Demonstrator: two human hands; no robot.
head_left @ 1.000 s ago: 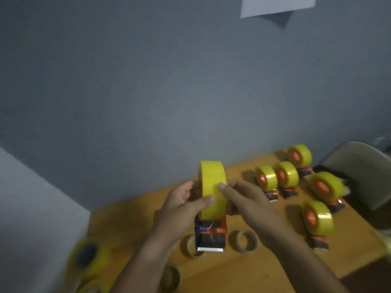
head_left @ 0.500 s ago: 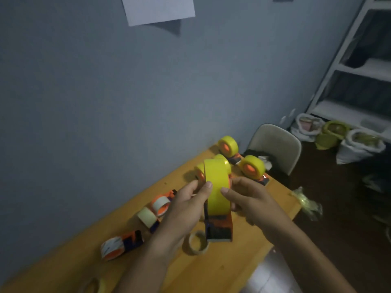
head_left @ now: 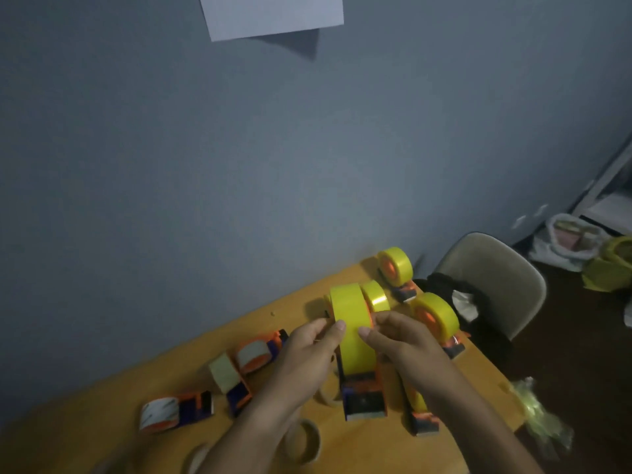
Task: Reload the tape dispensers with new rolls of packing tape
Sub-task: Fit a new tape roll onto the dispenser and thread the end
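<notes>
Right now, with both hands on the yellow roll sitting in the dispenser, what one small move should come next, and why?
Probably pick the tape's loose end free and draw it down to the dispenser's cutter. The yellow roll already sits in the frame, the left hand and right hand have thumbs on its face, and no strip reaches the blade.

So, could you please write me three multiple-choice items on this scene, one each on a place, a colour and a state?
1. Where does the chair stand?
A. at the table's right end
B. at its left end
C. on the table

2. What colour is the roll of tape in the held dispenser?
A. white
B. yellow
C. black

3. What are the left hand and right hand doing?
A. resting flat on the table
B. hanging idle
C. holding the roll from both sides

Key: 1 A, it sits past the right end of the table; 2 B, bright yellow; 3 C, thumbs lie on the roll.
</notes>
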